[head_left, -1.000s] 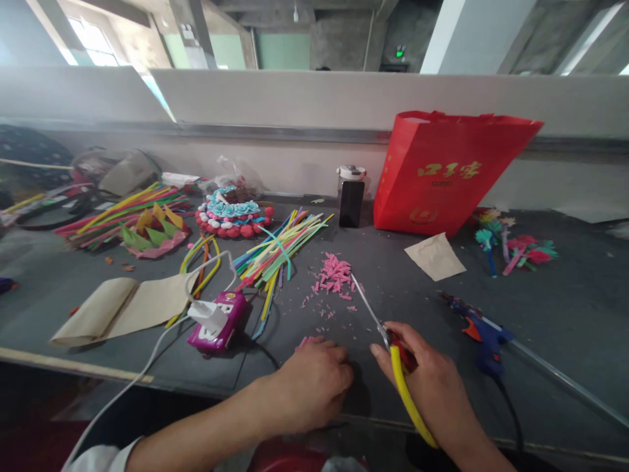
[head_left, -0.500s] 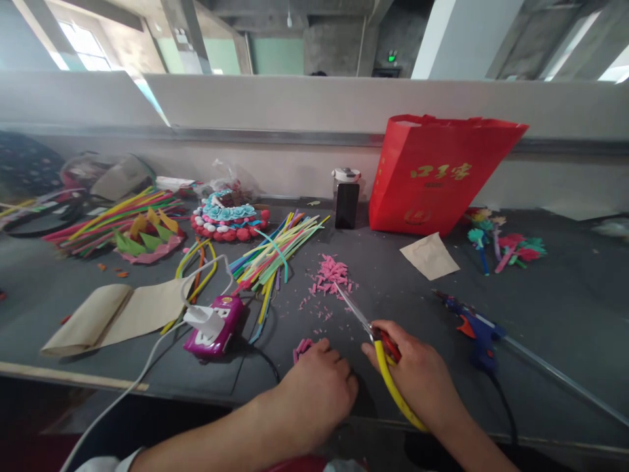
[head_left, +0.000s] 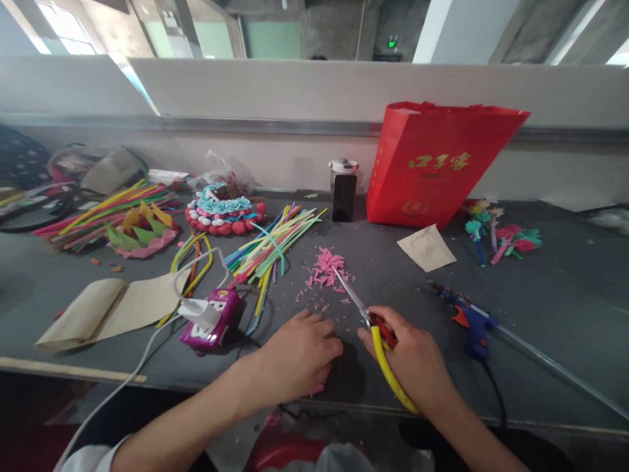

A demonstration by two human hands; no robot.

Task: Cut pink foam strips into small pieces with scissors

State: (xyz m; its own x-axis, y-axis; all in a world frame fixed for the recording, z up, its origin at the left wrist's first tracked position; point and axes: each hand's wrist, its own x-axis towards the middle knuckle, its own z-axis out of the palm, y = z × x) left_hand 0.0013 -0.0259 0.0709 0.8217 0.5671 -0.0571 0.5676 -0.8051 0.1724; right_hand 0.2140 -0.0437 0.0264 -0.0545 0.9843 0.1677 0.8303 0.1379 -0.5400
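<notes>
My right hand (head_left: pixel 417 360) grips a pair of scissors (head_left: pixel 361 307) with red and yellow handles. The blade tips reach into a heap of small pink clippings (head_left: pixel 327 265) on the dark table. Palm down, my left hand (head_left: pixel 304 354) rests near the front edge with its fingers curled under; what they hold, if anything, is hidden. A pink piece (head_left: pixel 317 389) shows below that hand. Finer pink crumbs lie between it and the heap.
Left are a purple power strip (head_left: pixel 211 321), brown paper (head_left: pixel 113 311) and colourful pipe cleaners (head_left: pixel 275 246). Behind stand a phone (head_left: pixel 344 198) and a red bag (head_left: pixel 437 167). A blue glue gun (head_left: pixel 472 321) with a long glue stick lies right, below paper flowers (head_left: pixel 514 239).
My left hand has moved forward and slightly left, over where pink pieces lay beside it. My right hand and the scissors have barely moved. The whole view has shifted slightly.
</notes>
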